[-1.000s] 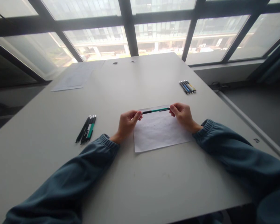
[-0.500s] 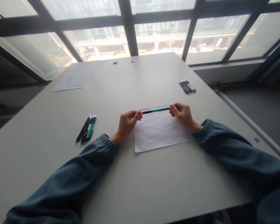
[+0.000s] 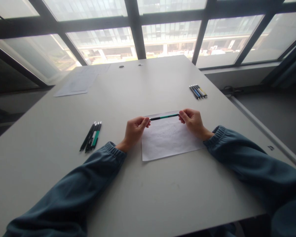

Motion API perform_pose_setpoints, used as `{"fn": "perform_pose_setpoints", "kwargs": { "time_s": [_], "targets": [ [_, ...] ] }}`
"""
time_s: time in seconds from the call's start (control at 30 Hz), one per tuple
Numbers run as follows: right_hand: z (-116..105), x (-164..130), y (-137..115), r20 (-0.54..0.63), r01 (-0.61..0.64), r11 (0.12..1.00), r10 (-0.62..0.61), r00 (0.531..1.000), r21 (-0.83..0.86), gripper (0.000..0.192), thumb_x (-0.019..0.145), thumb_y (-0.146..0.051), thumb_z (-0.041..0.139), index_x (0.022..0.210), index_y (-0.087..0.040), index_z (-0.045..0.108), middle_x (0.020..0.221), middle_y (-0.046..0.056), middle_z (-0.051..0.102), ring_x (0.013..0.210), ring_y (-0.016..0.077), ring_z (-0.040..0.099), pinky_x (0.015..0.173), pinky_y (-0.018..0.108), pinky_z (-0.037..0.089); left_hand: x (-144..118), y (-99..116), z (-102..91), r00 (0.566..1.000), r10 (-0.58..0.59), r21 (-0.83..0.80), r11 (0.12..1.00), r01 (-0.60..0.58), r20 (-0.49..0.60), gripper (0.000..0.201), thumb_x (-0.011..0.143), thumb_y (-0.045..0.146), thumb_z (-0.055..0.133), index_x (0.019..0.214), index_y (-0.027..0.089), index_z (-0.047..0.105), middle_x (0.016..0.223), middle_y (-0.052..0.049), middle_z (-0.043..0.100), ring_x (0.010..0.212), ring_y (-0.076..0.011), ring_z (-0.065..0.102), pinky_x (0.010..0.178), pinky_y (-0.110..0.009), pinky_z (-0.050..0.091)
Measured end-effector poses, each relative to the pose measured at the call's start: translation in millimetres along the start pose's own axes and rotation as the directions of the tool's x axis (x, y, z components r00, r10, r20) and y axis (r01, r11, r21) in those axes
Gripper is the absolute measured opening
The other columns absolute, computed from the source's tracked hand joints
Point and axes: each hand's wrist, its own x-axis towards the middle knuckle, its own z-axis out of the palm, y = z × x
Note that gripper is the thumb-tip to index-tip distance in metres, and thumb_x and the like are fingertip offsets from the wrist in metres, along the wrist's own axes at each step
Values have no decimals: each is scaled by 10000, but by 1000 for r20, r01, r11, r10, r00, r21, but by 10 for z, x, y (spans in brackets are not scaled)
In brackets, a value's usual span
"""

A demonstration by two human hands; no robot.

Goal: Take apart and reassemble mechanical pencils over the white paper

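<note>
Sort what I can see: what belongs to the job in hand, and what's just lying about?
In hand:
green-and-black pen, held by the left hand and right hand
probably the white sheet beneath

Untouched, apparently just lying about:
left pen group
right pen row
far-left papers

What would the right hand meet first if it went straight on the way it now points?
Past the green-and-black pen in the right hand, the way looks free over the white table, perhaps as far as the window; exact height and heading are unclear.
</note>
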Motion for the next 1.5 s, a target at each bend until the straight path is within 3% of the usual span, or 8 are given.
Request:
{"fn": "perform_pose_setpoints", "kwargs": {
  "time_s": [1.5],
  "targets": [
    [2,-8,-16,-4,1,999,-1,1000,-47,508,865,-644,662,661,-179,653,581,16,615,507,112,517,488,253,402,-1,-10,5,1000,-13,4,1000,13,-6,429,895,534,676,734,142,743,681,-71,735,601,-148,673,594,-255,551]
  ]
}}
